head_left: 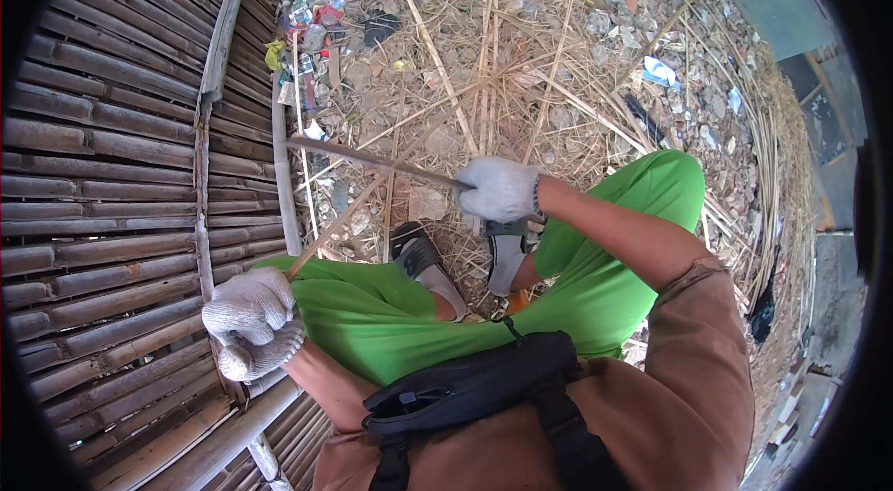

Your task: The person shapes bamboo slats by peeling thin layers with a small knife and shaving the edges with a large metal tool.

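My left hand [251, 324], in a pale knitted work glove, is closed by the bamboo wall at my left knee. From its fist a thin bamboo strip [337, 225] slants up and to the right, ahead of my green-trousered leg. Out in front, my gloved right hand [499, 189] is wrapped round the end of a long knife [377, 161]. Its narrow grey-brown blade points left and passes across the strip's far end; whether they touch I cannot tell. The knife's handle is hidden inside the fist.
A bamboo-slat wall [112, 198] runs close along my left. Pale bamboo strips [486, 63] lie over straw, stones and rubbish on the ground. My sandalled feet [423, 258] rest between my bent knees. A black bag [474, 379] hangs at my waist; grey panels [779, 3] stand far right.
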A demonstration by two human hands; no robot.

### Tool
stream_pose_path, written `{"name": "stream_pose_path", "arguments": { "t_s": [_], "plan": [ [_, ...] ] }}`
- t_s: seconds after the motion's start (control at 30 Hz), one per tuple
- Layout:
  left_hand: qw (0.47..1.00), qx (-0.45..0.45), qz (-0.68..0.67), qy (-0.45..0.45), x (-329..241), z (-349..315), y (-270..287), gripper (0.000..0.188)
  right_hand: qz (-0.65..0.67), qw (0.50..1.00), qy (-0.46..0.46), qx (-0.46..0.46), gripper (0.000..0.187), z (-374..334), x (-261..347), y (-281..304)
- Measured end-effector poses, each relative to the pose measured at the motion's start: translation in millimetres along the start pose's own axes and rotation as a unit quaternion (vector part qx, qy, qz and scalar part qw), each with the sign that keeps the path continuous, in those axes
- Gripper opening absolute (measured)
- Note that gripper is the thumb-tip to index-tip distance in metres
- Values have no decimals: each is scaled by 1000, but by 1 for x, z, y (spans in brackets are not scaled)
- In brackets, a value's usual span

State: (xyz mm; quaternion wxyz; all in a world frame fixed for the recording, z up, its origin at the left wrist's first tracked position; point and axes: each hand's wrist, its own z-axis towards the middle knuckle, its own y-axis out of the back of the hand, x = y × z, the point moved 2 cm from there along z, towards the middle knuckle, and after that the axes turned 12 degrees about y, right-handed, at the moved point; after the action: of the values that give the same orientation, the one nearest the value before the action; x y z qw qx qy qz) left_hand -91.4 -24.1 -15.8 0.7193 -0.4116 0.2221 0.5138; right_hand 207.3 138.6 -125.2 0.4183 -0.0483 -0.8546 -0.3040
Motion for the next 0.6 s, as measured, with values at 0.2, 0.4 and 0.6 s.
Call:
{"name": "stream_pose_path", "arguments": {
  "t_s": [0.2, 0.4, 0.6],
  "plan": [
    [1000, -4, -29, -1, -1, -3, 12, 38, -141, 984, -79, -81, 42, 26, -122, 36],
    [997, -43, -61, -1, 5, 5, 16, 32, -143, 972, -185, 0, 42, 59, -219, 51],
    [969, -201, -141, -24, 12, 26, -5, 34, 35, 980, -38, -193, 38, 66, -120, -28]
  ]
}}
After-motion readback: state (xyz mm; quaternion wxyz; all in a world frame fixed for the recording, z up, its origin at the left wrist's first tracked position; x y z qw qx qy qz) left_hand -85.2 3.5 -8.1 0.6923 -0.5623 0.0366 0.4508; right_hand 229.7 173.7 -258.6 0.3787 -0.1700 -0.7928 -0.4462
